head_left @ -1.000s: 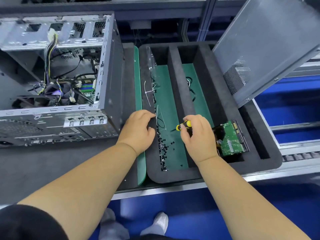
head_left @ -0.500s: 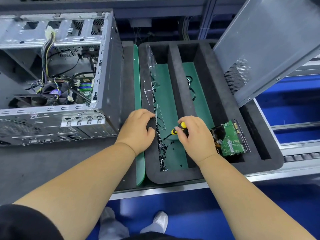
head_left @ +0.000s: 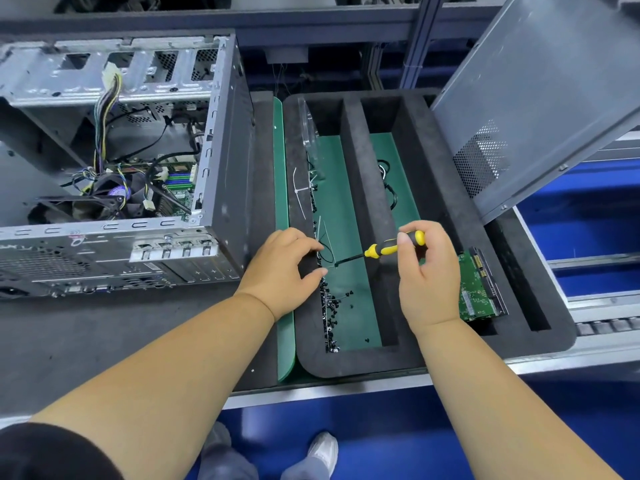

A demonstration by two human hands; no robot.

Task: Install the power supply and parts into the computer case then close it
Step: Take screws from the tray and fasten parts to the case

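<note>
The right hand point(head_left: 427, 271) pinches the yellow handle of a screwdriver point(head_left: 388, 249); the tip points left and down to the green floor of the tray point(head_left: 446, 188). The left hand point(head_left: 282, 268) rests on the left wall of the tray, fingers curled; whether its grip holds a screw, I cannot tell. Black screws point(head_left: 329, 303) lie just beside it. The open case point(head_left: 114, 161) stands at the table's left, the drive point(head_left: 479, 289) behind the right hand, the panel point(head_left: 540, 98) leaning at the tray's far right corner.

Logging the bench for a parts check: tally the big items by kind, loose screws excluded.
Computer case: 1
Side panel: 1
Foam tray: 1
Screwdriver: 1
Hard drive: 1
Total: 5
</note>
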